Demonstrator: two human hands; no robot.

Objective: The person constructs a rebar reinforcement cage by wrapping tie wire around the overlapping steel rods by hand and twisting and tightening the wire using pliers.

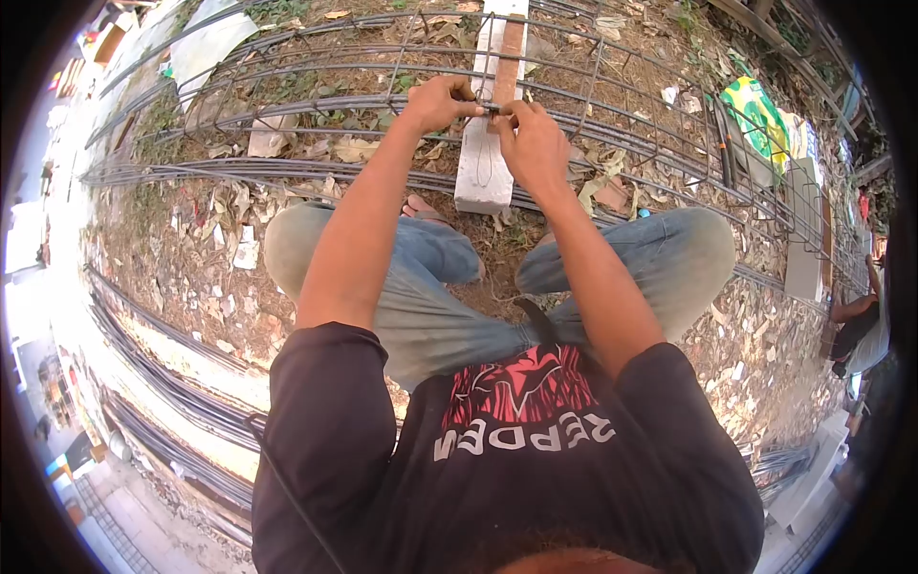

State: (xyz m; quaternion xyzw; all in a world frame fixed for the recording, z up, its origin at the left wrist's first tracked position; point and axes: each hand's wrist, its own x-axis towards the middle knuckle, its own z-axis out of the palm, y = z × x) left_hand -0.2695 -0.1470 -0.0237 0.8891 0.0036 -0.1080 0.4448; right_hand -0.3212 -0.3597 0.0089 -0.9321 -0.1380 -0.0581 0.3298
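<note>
My left hand (442, 103) and my right hand (535, 143) meet over a long cage of steel rebar (344, 102), fingers pinched close together. A thin wire (483, 174) hangs in a narrow loop below my fingertips, and both hands appear closed on it. Between the fingertips is a short dark piece, too small to identify. Beneath my hands a pale, white-coated beam (483, 182) lies crosswise under the bars, with a brown strip (510, 62) along its farther part. My knees are bent on either side of the beam's near end.
Loose rebar (172, 383) lies in bundles at the left. On the right are a green and yellow bag (755, 110), a dark-handled tool (724, 148) and a grey block (803, 230). Another person (856, 325) is at the far right. Dry leaves and rubble cover the ground.
</note>
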